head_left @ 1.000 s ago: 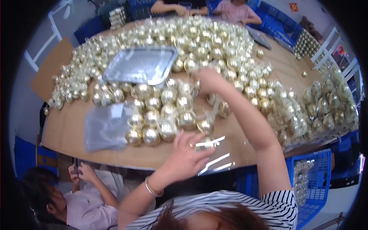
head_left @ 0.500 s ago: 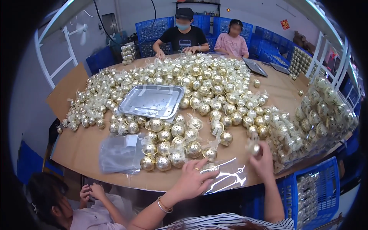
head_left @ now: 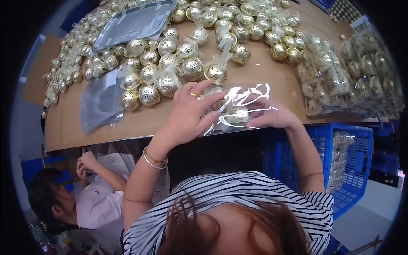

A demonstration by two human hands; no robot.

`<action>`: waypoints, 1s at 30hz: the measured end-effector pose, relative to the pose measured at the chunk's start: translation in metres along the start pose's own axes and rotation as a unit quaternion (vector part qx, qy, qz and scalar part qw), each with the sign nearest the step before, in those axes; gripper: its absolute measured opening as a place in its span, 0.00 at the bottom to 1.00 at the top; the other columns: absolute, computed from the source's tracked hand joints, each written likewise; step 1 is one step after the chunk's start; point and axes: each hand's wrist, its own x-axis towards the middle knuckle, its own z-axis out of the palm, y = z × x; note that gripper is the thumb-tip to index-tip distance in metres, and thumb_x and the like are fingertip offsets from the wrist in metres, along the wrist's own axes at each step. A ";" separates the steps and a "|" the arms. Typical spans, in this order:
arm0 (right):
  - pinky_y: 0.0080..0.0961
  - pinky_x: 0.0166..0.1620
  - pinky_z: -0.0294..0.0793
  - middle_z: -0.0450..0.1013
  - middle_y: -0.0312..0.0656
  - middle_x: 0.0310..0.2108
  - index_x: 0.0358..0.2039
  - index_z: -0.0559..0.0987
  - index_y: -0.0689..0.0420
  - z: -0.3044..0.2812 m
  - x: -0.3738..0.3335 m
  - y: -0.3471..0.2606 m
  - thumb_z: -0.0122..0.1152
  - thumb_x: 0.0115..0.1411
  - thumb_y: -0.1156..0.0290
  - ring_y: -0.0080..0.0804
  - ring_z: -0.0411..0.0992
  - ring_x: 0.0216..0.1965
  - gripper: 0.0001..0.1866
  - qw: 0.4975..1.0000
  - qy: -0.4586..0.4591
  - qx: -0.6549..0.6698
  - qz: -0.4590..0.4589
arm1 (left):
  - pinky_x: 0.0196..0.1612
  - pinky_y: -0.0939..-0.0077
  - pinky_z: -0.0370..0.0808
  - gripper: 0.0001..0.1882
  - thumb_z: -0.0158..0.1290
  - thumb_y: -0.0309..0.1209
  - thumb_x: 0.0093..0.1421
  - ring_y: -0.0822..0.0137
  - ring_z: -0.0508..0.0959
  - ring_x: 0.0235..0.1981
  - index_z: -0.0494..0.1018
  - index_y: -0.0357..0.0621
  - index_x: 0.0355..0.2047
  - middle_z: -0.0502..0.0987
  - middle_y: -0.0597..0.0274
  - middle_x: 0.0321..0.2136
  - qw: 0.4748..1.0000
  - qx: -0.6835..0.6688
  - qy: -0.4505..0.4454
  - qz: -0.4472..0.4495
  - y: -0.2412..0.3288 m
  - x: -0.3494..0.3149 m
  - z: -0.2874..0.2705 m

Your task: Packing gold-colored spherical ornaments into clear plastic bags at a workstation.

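A clear plastic bag (head_left: 231, 123) lies at the table's front edge, with bright glare on its film. My left hand (head_left: 185, 112), a ring on one finger, grips its left side. Inside the film is a gold ball ornament (head_left: 219, 97), partly under my left fingers. My right hand (head_left: 276, 115) has its fingers inside the bag's right side, closed around another gold ball ornament (head_left: 242, 113); glare hides part of those fingertips. Just beyond my left hand stand several patterned gold balls (head_left: 191, 68) with pale ribbons.
Flat empty bags (head_left: 100, 102) lie left of the balls. A metal tray (head_left: 134, 25) rests on the heap farther back. Packed bags of balls (head_left: 365, 70) are stacked at the right, above a blue crate (head_left: 348, 161). A person (head_left: 95, 191) sits at the lower left.
My right hand has moved left with a gold ball, from beside the bag into it. My left hand stays at the bag. The view has tilted down toward my body.
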 end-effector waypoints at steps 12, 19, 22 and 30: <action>0.19 0.34 0.72 0.74 0.36 0.26 0.33 0.76 0.59 0.012 0.008 0.004 0.65 0.52 0.71 0.18 0.71 0.29 0.10 0.991 -0.046 -0.123 -0.019 | 0.63 0.48 0.47 0.35 0.55 0.54 0.52 0.44 0.59 0.56 0.66 0.47 0.55 0.63 0.38 0.52 0.997 0.069 0.025 -0.021 0.032 -0.004 0.018; 0.21 0.31 0.72 0.74 0.39 0.25 0.36 0.77 0.63 -0.042 0.041 -0.087 0.56 0.60 0.71 0.23 0.73 0.26 0.09 0.860 0.323 -0.380 -0.106 | 0.62 0.49 0.49 0.35 0.56 0.54 0.51 0.44 0.59 0.55 0.68 0.47 0.54 0.64 0.38 0.50 0.995 0.064 0.063 -0.047 0.013 0.010 0.016; 0.27 0.36 0.73 0.76 0.44 0.30 0.38 0.76 0.63 -0.041 0.102 -0.111 0.56 0.59 0.71 0.34 0.75 0.31 0.10 0.805 0.292 -0.476 -0.200 | 0.62 0.47 0.50 0.35 0.55 0.55 0.50 0.44 0.59 0.55 0.68 0.48 0.54 0.63 0.40 0.51 0.996 0.059 0.031 -0.057 0.017 0.010 0.013; 0.33 0.53 0.69 0.72 0.43 0.50 0.53 0.71 0.55 -0.048 0.199 -0.151 0.68 0.45 0.67 0.39 0.71 0.50 0.32 0.777 0.022 -0.628 -0.047 | 0.61 0.47 0.49 0.36 0.55 0.54 0.51 0.43 0.59 0.55 0.67 0.45 0.54 0.63 0.38 0.50 0.996 0.001 0.060 -0.059 0.010 0.008 0.015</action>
